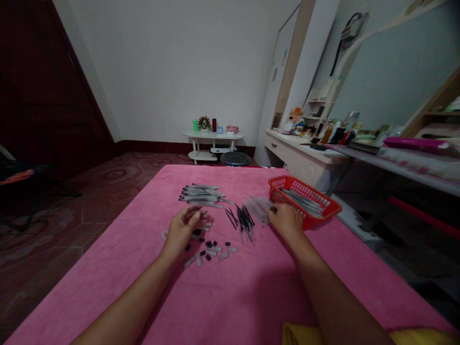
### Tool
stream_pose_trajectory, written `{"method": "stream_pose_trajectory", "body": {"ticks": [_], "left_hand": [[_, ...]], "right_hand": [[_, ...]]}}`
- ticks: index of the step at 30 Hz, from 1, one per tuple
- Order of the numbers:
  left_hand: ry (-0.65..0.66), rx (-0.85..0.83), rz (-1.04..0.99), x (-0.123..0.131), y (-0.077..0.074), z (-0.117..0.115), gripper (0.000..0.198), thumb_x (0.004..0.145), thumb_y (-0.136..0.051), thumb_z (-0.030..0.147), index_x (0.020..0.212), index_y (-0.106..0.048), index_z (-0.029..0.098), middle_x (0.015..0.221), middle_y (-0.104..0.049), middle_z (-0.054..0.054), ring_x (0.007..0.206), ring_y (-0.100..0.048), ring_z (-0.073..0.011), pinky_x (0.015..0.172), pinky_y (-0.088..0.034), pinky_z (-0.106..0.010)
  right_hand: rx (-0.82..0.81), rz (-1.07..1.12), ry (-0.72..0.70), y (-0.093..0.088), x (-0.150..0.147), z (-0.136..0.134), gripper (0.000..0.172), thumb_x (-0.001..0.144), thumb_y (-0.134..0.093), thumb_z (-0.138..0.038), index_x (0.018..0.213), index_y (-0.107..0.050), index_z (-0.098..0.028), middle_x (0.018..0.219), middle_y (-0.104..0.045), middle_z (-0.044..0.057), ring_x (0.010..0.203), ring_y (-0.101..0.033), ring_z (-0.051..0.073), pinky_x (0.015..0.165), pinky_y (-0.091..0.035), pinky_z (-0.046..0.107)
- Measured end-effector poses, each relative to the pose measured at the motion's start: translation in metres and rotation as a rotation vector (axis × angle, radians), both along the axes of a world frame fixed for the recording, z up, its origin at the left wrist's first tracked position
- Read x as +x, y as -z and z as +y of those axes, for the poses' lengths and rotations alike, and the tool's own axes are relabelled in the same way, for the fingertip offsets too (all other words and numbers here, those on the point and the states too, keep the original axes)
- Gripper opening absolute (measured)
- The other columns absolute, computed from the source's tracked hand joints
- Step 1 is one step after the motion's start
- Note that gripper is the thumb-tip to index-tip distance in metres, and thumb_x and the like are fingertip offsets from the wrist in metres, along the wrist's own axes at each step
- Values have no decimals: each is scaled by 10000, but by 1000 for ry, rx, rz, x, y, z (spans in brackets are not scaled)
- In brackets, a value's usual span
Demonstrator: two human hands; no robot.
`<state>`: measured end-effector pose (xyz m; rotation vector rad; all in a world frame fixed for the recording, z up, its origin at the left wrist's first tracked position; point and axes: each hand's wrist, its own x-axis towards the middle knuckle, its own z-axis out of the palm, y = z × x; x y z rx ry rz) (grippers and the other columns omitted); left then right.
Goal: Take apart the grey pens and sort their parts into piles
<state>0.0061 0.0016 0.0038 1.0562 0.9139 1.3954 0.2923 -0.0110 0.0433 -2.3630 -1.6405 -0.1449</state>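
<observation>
My left hand [185, 224] hovers above the left of the small parts, its fingers loosely bent and apart, with nothing visible in them. Below and beside it lie clear pen caps [223, 256] and small black plugs [208, 244]. My right hand [286, 221] is closed at the right ends of a pile of clear pen barrels [257, 209], by the basket; what its fingertips pinch is hidden. Between the hands is a bunch of dark pen refills [245, 219]. Farther back lies a stack of capped pens [201, 194].
A red plastic basket [328, 209] holding more pens stands at the right on the pink cloth [230, 297]. Yellow fabric [302, 334] lies at the near edge. A cluttered dressing table [294, 155] is at the right; a small white table [213, 135] stands by the wall.
</observation>
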Motion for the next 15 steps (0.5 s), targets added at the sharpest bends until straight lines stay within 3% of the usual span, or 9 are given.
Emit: {"method": "stream_pose_trajectory", "body": {"ticks": [3,6,9,12,15], "left_hand": [[-10,73,194,-4,4,11,381,704,-713,359,1009,-649,140,1040,-689,-151,914,-681,-282,786,-545,-430],[-15,261,536,-8,7,29,284,769,-622,277,1031,-686,186,1125,-672,-129,1063,-617,-279,928,-469,-454],[-10,456,925,-9,7,48,311,761,-562,147,1040,-691,200,1137,-671,-112,1119,-577,-264,1009,-393,-431],[40,523,1254,-6,4,63,350,761,-520,89,1059,-674,190,1155,-654,-119,1110,-570,-243,976,-404,-366],[74,503,1347,0,1,71,274,758,-541,94,969,-690,186,1041,-674,-116,1010,-595,-236,892,-431,-331]], "right_hand": [[-46,-21,10,3,3,1,308,807,-562,-423,914,-731,-188,912,-712,161,898,-662,301,691,-453,340],[-18,-7,-8,4,1,1,345,806,-577,-468,956,-720,-192,916,-712,155,882,-668,286,690,-453,329],[24,3,-54,4,-3,1,335,819,-571,-461,979,-713,-204,899,-715,140,865,-671,274,675,-443,316],[44,23,-95,2,-7,0,280,830,-569,-427,928,-721,-213,877,-719,121,864,-668,256,667,-427,295],[75,44,-142,-1,-14,-2,240,835,-570,-384,904,-722,-212,870,-719,110,845,-665,237,663,-411,281]]}}
